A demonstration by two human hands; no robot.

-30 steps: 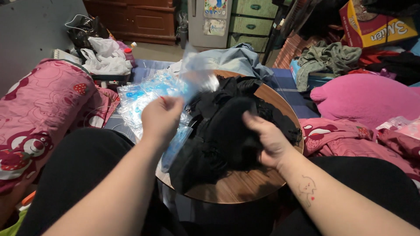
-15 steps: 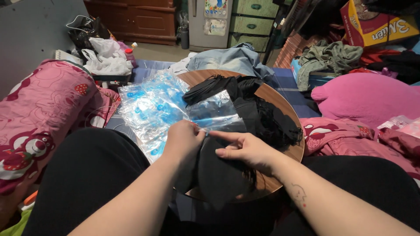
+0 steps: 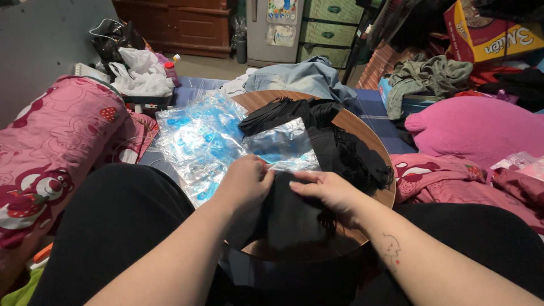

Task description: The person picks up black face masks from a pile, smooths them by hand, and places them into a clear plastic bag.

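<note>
At the far left we see a pink printed bolster cushion (image 3: pixel 54 153) lying beside our knee, and just right of it a loose heap of clear, blue-tinted plastic bags (image 3: pixel 195 141) spilling off the edge of the round wooden worktop (image 3: pixel 371 141). Our left hand (image 3: pixel 245 184) comes next, its fingers curled and pressed down on the upper left edge of a flat black fabric piece (image 3: pixel 292 218) that lies on the near part of the worktop, right in front of us. 1 clear plastic bag (image 3: pixel 283 144) sits just beyond that piece, touching its far edge. Our right hand (image 3: pixel 331 192) holds the piece's upper right edge, fingers (image 3: pixel 300 187) close together and pinching the cloth against the thumb. Further right, a pile of more black fabric pieces (image 3: pixel 345 150) covers the far side of the worktop. We judge the slippery bags the main risk: a nudge from the left wrist could send the heap sliding to the floor. The held piece could also bunch unevenly if the 2 hands pull at different rates, and its loose threads might snag the neighbouring pile.
</note>
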